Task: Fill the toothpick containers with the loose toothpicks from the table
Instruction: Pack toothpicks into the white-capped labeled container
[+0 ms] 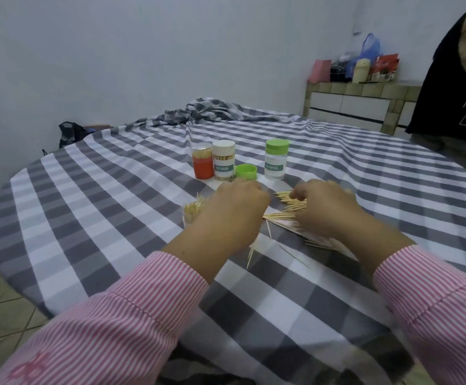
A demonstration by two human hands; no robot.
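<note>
The round table (93, 190), under a grey-and-white checked cloth, fills most of the view; its rim curves from 9 o'clock round to 12, where the cloth bunches into folds (206, 109). The broad left half of the cloth, from 7 to 10 o'clock, lies free, as does the stretch at 2 o'clock. A second person in a dark shirt (454, 87) stands at the edge at 2 o'clock.

The left hand (231, 215) is curled, knuckles up; what its fingers hold is hidden. Touching it at 9 o'clock stands an open clear container (193, 213) bristling with toothpicks. The right hand (329, 209) is curled over the loose toothpicks (287, 204); whether it pinches any cannot be told. Pale wooden sticks fan out between and below the hands.

Near 12 o'clock of the hands stand a red container (203, 162), a white-capped container (223, 159), a green-capped container (276, 158), and a loose green cap (246, 172).
</note>
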